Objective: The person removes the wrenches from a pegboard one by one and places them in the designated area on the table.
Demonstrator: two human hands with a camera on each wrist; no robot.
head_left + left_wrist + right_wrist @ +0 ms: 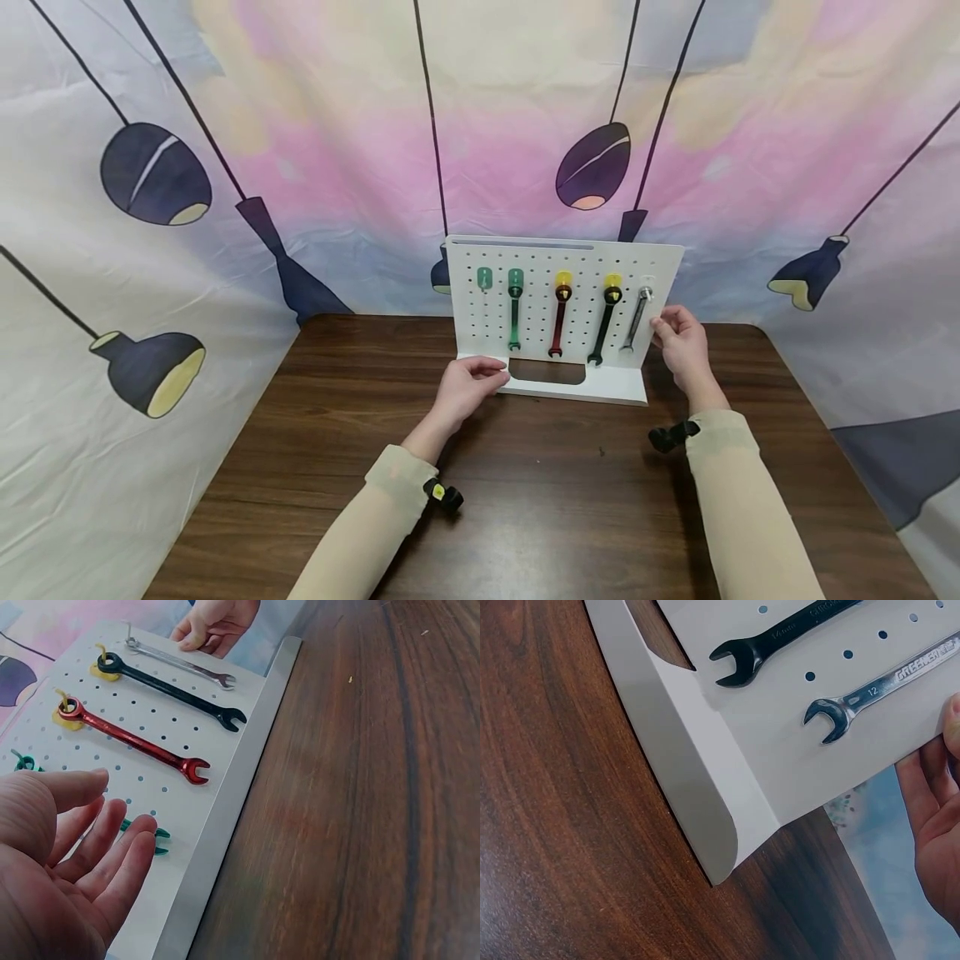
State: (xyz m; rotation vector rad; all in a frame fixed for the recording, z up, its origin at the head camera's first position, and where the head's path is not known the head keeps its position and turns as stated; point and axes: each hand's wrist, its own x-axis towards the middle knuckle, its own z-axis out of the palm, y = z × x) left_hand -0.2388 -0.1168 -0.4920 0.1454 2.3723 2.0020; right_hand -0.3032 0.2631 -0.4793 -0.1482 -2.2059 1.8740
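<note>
A white pegboard stand (536, 321) stands upright near the back of the table. From left to right hang a green wrench (514, 322), a red wrench (135, 739), a black wrench (603, 329) and a silver wrench (885, 682). Left of the green wrench is a green hook (484, 277) with nothing hanging on it. My right hand (684, 350) pinches the board's right edge, thumb in front and fingers behind. My left hand (465, 387) is at the front left of the base, fingers loosely bent and holding nothing; whether it touches the base I cannot tell.
The brown wooden table (540, 517) extends in front of the stand. A patterned cloth (337, 150) with painted lamps hangs behind and at the sides. Small dark specks (602, 452) lie on the tabletop. Each wrist carries a small black camera (673, 436).
</note>
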